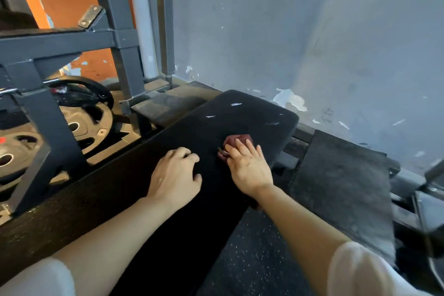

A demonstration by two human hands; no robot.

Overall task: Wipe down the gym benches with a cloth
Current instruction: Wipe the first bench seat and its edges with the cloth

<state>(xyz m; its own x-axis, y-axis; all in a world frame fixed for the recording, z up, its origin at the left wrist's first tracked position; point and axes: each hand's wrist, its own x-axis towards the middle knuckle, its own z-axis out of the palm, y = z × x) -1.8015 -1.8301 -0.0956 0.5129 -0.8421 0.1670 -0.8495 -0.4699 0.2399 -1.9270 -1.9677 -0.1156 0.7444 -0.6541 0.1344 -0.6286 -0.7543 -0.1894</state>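
My right hand (247, 166) presses the folded red cloth (236, 143) flat under straight fingers, near the far end of the black bench (149, 190); my left hand (175, 173) rests beside it on the pad, fingers loosely curled and holding nothing. I judge the wipe is under way: white marks remain beyond the cloth, and other benches are not visible. The bench's long axis runs from lower left to upper right, toward the gray wall (312, 31).

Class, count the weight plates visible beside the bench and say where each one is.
3. One upright plate behind the grey frame, one leaning in front of it, one at the left edge. More may be hidden behind the frame.
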